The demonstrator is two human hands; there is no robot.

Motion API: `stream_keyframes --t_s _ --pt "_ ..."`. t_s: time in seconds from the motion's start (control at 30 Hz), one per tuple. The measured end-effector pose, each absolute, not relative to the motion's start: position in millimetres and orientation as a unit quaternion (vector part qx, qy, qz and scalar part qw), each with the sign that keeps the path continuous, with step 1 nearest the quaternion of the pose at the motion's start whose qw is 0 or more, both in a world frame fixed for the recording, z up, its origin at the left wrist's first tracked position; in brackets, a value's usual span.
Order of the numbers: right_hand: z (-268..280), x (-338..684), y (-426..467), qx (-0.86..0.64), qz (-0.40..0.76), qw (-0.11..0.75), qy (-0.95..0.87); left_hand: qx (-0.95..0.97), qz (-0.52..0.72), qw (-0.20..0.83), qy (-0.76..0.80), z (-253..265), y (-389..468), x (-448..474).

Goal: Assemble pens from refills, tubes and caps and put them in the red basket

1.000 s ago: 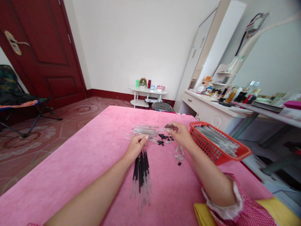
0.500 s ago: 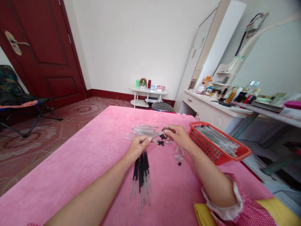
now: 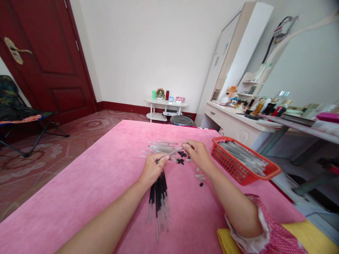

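My left hand is closed around the lower part of a thin translucent, pen-like tube. My right hand pinches the tube's upper right end, its fingertips covering that tip. Just behind my hands lies a loose pile of similar translucent tubes. Small black plugs or caps lie on the pink cloth between my hands. Beneath my left wrist, several black sticks with clear ends fan toward me. Short clear pieces and one black cap sit below my right hand.
An orange-red plastic basket full of translucent tubes stands at the right edge of the pink-covered table. A folded yellow cloth lies by my right elbow. Beyond are a dressing table, a low white stand and a folding chair.
Both hands stay on the tube. A dark end now shows at my left hand, and my right hand has shifted slightly left and up. The view has moved a little.
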State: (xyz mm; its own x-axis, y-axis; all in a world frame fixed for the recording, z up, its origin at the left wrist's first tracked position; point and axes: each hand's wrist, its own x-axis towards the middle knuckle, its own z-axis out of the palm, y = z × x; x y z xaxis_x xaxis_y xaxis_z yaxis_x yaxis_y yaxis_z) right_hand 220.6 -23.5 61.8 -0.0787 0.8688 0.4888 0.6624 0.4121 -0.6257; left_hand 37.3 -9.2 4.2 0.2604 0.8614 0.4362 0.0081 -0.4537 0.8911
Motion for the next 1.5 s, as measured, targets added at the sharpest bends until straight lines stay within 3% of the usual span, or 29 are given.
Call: stream_keyframes --t_s 0.23,0.57,0.7,0.9,1.17,1.4,1.5 --pt "62 220 -21 -0.545 0.163 0.435 -0.698 0.727 0.525 0.297 0.329 9 -18 36" --pt "61 221 -21 -0.581 0.286 0.393 -0.653 0.824 0.479 0.035 0.300 0 -11 25" --pt "67 226 -22 -0.570 0.266 0.366 -0.686 0.802 0.494 0.141 0.306 2 -7 27" --pt "64 221 -28 -0.523 0.187 0.254 -0.792 0.722 0.512 0.335 0.324 4 -4 29" --pt "51 199 -36 -0.535 0.127 0.213 -0.808 0.596 0.590 0.434 0.329 -5 8 21" --pt "79 236 -36 -0.622 0.077 0.263 -0.733 0.564 0.602 0.461 0.328 -12 19 19" --pt "97 277 -45 -0.681 -0.011 0.272 -0.680 0.571 0.596 0.460 0.327 -13 19 20"
